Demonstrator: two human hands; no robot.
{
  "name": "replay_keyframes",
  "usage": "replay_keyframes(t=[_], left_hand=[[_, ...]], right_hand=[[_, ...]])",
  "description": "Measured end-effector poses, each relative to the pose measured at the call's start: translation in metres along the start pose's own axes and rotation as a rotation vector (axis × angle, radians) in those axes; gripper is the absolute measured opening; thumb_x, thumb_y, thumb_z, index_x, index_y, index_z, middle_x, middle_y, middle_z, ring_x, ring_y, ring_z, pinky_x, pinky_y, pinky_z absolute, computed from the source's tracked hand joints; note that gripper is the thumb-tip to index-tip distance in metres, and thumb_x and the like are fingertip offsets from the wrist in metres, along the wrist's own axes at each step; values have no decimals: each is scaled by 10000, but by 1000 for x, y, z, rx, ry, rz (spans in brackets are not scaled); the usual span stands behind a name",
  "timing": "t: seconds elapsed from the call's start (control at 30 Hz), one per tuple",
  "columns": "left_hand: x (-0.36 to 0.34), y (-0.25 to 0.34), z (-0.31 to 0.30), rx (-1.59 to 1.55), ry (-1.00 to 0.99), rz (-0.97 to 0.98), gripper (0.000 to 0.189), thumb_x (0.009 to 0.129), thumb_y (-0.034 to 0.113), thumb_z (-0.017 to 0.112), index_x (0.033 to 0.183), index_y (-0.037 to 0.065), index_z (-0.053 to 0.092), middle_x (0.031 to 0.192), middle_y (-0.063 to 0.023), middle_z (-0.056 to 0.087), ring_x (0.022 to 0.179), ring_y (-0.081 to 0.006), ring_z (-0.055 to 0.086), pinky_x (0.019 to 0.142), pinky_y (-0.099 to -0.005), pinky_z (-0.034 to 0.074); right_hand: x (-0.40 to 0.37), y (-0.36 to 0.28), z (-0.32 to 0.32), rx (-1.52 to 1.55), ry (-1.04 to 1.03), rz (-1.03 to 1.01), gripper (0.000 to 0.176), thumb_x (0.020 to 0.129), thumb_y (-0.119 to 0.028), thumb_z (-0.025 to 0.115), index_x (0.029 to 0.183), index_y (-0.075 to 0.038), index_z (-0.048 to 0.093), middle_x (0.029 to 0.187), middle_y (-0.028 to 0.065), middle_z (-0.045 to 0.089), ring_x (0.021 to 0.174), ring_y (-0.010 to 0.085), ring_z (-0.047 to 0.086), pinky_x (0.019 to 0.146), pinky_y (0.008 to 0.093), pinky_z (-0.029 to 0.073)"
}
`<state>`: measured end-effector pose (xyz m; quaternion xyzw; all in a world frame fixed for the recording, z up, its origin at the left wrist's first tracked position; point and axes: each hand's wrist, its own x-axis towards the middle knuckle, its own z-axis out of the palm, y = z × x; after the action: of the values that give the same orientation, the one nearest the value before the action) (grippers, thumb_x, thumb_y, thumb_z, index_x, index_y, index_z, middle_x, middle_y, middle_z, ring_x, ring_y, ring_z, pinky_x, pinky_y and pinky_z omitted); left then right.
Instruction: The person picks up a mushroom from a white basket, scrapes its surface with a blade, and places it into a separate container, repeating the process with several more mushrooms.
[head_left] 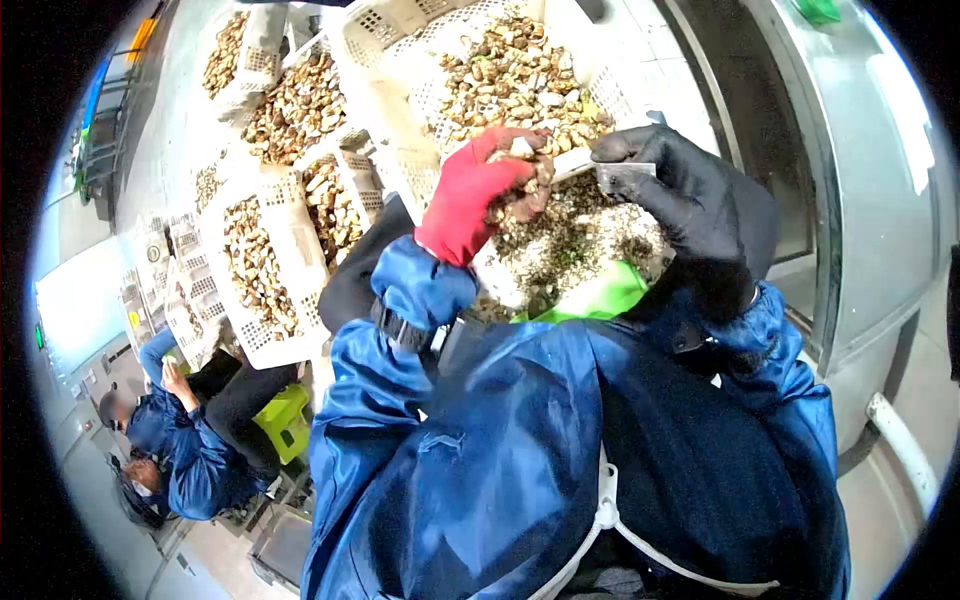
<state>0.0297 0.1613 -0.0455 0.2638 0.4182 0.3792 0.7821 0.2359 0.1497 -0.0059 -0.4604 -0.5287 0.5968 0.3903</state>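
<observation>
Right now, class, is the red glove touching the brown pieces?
Touching. The head view shows the left hand in its red glove closed round the brown pieces, with no gap; the right hand grips a metal blade.

Straight ahead, the way is blocked by a white perforated crate [400, 60] heaped with brown pieces [520, 80]. Only a narrow gap is left between the left hand [470, 195], closed on some pieces, and the right hand [690, 195], closed on a metal tool [620, 178]. The left side is filled by full crates [290, 230] packed edge to edge. The right side is walled off by a steel cabinet [850, 200], with a bare pale strip [650, 45] left beside it.
</observation>
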Motion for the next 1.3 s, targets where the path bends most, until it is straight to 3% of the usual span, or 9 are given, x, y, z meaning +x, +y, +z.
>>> replay_keyframes(t=[0.2,0.43,0.5,0.6,0.83,0.93,1.0,1.1,1.3], left_hand=[[-73,-22,19,758,246,246,255,747,52,604,1001,25,592,835,7,595,672,-31,506,592,-182,427],[-109,-50,-4,137,45,97,348,786,100,559,1111,-18,523,835,-78,594,640,-109,549,536,-224,443],[-116,-53,-14,-179,-28,51,348,828,115,501,1148,-20,485,821,-91,585,627,-135,550,502,-220,419],[-126,-56,-13,-262,-197,45,330,852,149,482,1138,-17,495,836,-97,592,620,-126,549,504,-221,422],[-128,-55,2,5,30,218,285,844,185,544,1062,2,560,894,-38,617,780,-77,570,662,-223,467],[-128,-59,-9,38,-85,271,354,863,262,504,1086,-11,541,837,-68,603,655,-106,556,574,-234,459],[-130,-54,-10,-275,-189,13,393,877,310,467,1105,-4,525,824,-96,583,618,-144,532,532,-262,442],[-126,-60,-12,-298,-224,26,432,912,338,383,1153,-9,478,758,-83,565,540,-121,513,442,-221,397],[-113,-55,-33,-174,-124,-130,371,904,304,418,1073,1,550,755,-58,581,530,-99,519,444,-210,417]], right_hand=[[-33,0,41,-158,-121,-264,108,764,-70,607,818,-2,543,1029,119,566,929,154,533,795,278,420],[-70,-3,59,-358,-205,-353,106,785,-61,568,729,-1,499,857,99,586,756,196,539,689,287,425],[-75,-14,58,-575,-223,-622,94,774,-56,574,727,-12,507,868,98,591,774,226,550,701,306,433],[-79,-21,61,-777,-350,-771,55,712,-71,586,717,-45,537,954,75,588,867,279,561,741,360,446],[-76,-15,68,-897,-552,-900,79,648,-101,606,673,-60,544,1029,78,587,948,280,561,752,388,463],[-89,-27,63,-578,-343,-797,84,699,-44,614,661,-33,539,993,134,610,915,264,584,778,360,454],[-92,-26,60,-584,-3,-752,118,719,-18,613,635,-3,532,869,139,635,747,207,606,665,288,457],[-93,-26,46,-601,105,-482,152,715,-62,633,632,7,526,780,93,639,531,150,515,476,265,374],[-86,-28,42,-757,30,-677,118,688,-51,640,634,-4,546,798,119,643,621,198,583,534,275,422]])
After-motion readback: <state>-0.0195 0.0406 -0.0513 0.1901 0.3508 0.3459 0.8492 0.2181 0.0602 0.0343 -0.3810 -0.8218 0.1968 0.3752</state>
